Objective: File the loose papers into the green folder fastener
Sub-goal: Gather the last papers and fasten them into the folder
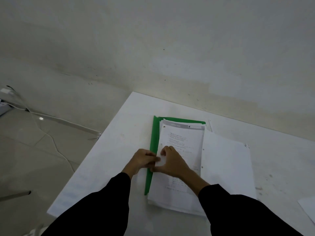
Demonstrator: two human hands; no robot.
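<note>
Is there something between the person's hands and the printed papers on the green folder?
Nothing visible is in the way. The left hand and right hand meet at the left edge of the printed papers, which lie on the green folder. The fastener cannot be seen under the hands.

Page print [179, 142] blurred past reading; right-edge sheet [308, 209] cut off.

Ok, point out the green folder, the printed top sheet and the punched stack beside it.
green folder [155, 133], head view, bare left strip.
printed top sheet [182, 140], head view, upper text area.
punched stack [225, 164], head view, blank middle.
</note>
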